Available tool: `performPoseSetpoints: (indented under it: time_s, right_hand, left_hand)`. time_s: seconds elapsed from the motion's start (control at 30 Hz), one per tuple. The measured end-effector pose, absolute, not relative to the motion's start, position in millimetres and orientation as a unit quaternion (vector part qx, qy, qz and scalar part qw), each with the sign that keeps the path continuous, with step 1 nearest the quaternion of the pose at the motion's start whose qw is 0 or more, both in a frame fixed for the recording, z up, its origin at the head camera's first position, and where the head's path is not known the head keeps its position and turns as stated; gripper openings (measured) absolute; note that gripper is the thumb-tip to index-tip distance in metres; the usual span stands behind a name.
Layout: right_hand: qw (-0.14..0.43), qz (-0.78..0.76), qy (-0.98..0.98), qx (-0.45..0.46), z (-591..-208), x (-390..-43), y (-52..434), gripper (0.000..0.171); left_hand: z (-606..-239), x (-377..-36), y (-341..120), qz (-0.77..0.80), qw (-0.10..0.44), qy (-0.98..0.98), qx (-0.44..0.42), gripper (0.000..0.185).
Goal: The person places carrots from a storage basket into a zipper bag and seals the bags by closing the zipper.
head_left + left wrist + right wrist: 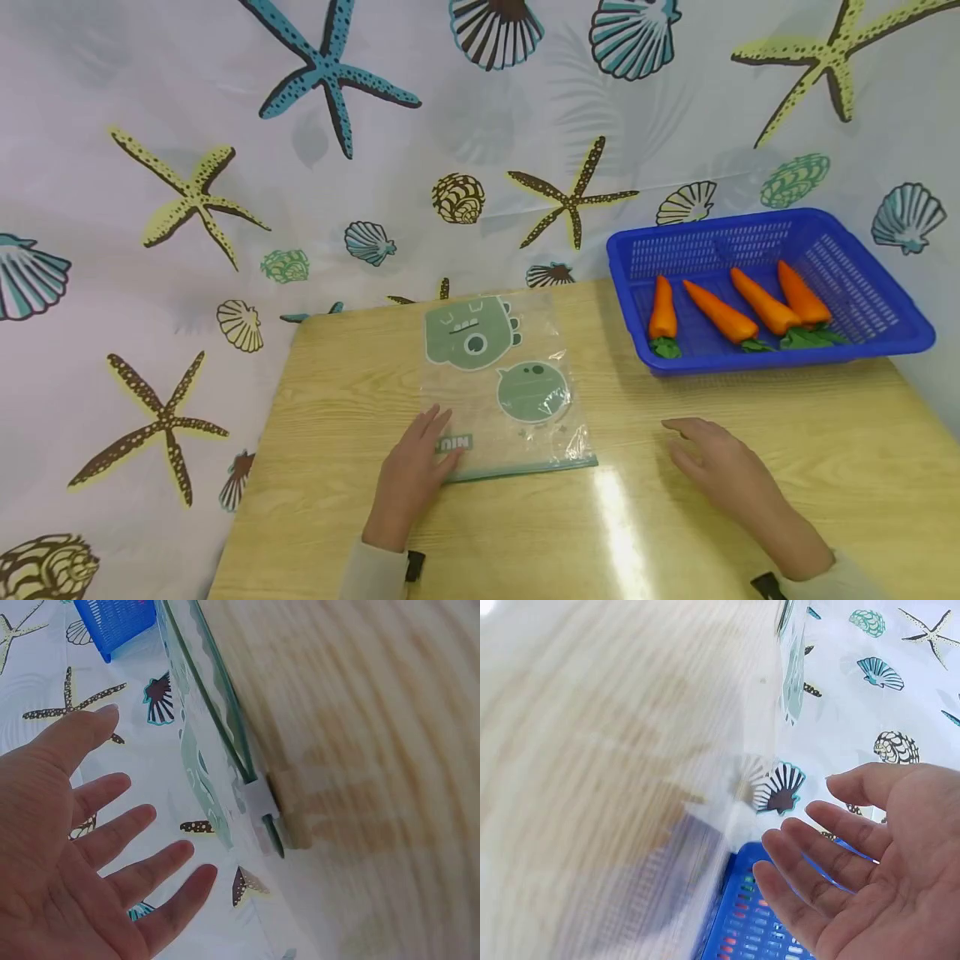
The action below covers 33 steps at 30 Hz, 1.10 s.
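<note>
Flat on the pale wood-grain table (750, 500): a clear, crinkly plastic bag (501, 392) printed with green cartoon faces, left hand (411, 479) beside its near left corner with straight fingers touching its edge, right hand (731, 475) well right of it, relaxed, holding nothing. Right of the bag, a blue mesh basket (870, 300) with four smooth orange carrots (738, 315). Seen only from the left wrist: the bag's green zip strip and white slider (259, 796).

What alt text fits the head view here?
A left hand rests on a clear zip bag on a wooden table; the right hand lies open beside it, near a blue basket of four carrots.
</note>
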State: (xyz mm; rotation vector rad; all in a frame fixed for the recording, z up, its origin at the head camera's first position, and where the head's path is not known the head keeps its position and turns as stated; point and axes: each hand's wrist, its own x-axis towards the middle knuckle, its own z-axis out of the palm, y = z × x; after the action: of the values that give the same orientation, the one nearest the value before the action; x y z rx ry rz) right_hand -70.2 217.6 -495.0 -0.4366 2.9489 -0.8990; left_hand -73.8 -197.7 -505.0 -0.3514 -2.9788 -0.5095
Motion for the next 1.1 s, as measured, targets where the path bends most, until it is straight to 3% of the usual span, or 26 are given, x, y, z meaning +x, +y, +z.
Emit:
performPoseSetpoints:
  time_s: [0.17, 0.57, 1.1]
  right_hand:
    - [0.013, -0.305, 0.940, -0.154, -499.9, -73.0, 201.8, 0.031]
    - [0.042, -0.383, 0.912, -0.139, -510.4, -74.4, 165.4, 0.031]
    - [0.102, -0.463, 0.874, -0.103, -515.4, -75.4, 133.2, 0.051]
  left_hand:
    - [-509.9, -72.5, -197.9, -0.173, 0.050, -0.975, -0.130, 0.053]
    - [-518.9, -68.5, -198.7, -0.202, -0.027, -0.964, -0.169, 0.062]
    - [-520.6, -69.5, -190.6, -0.195, -0.068, -0.960, -0.189, 0.055]
